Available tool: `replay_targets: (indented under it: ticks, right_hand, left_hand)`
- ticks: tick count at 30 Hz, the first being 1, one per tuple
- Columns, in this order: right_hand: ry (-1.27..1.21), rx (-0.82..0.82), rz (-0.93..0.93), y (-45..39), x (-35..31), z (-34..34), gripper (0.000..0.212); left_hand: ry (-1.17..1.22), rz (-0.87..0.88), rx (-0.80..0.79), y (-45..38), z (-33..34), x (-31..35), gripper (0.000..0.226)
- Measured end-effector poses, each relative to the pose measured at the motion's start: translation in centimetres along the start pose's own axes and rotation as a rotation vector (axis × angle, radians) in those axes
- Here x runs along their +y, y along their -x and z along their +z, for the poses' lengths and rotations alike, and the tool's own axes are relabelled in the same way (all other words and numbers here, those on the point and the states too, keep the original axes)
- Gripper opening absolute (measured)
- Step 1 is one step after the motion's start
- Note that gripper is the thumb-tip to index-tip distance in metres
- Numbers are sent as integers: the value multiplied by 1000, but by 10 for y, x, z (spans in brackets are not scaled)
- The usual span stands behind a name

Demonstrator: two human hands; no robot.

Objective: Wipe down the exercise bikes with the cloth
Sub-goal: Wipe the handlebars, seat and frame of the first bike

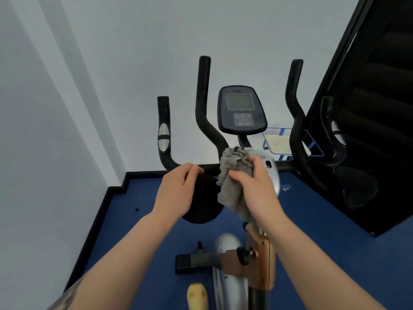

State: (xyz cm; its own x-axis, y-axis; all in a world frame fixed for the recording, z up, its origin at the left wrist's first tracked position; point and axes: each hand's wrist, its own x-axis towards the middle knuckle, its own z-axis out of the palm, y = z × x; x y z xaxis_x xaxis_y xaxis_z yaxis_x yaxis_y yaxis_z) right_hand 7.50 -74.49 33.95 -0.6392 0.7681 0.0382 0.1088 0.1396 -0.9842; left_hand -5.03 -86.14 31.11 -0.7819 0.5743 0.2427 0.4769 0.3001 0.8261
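Observation:
An exercise bike [242, 262] stands in front of me, with black curved handlebars [204, 104] and a dark console [242, 109] on top. My right hand [257, 186] grips a crumpled grey cloth [232, 171] and holds it against the silver cover of the bike's column, just below the console. My left hand [178, 189] holds the black crossbar of the handlebars, fingers curled over it, left of the cloth. The bike's silver body and orange-brown post show lower down between my forearms.
A tall black piece of equipment [368, 130] stands close on the right. White walls meet in a corner at left and behind. The floor [143, 220] is blue carpet. A yellow object [197, 296] lies by the bike's base. A blue-framed item [277, 142] sits behind the handlebars.

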Motion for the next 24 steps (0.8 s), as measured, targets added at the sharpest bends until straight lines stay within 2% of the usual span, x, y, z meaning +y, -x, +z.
replay_targets:
  ticks: [3, 6, 9, 12, 17, 21, 24]
  right_hand:
    - [14, 58, -75, -8, 4, -20, 39]
    - [89, 101, -180, -11, 16, -15, 22]
    - [215, 127, -299, -10, 33, 6, 17]
    - [344, 161, -337, -31, 33, 21, 16]
    - [342, 280, -308, -34, 37, 33, 11]
    - [261, 200, -385, 2, 59, 30, 14]
    - [385, 150, -374, -31, 40, 21, 12]
  left_hand:
    - [105, -34, 113, 7, 2, 1, 32]
    - [115, -55, 137, 7, 3, 2, 33]
    - [123, -59, 150, 8, 4, 1, 32]
    - [115, -49, 158, 8, 4, 1, 31]
    - [86, -46, 168, 8, 5, 1, 31]
    - [82, -26, 184, 8, 5, 2, 32]
    - [67, -24, 172, 8, 5, 3, 33]
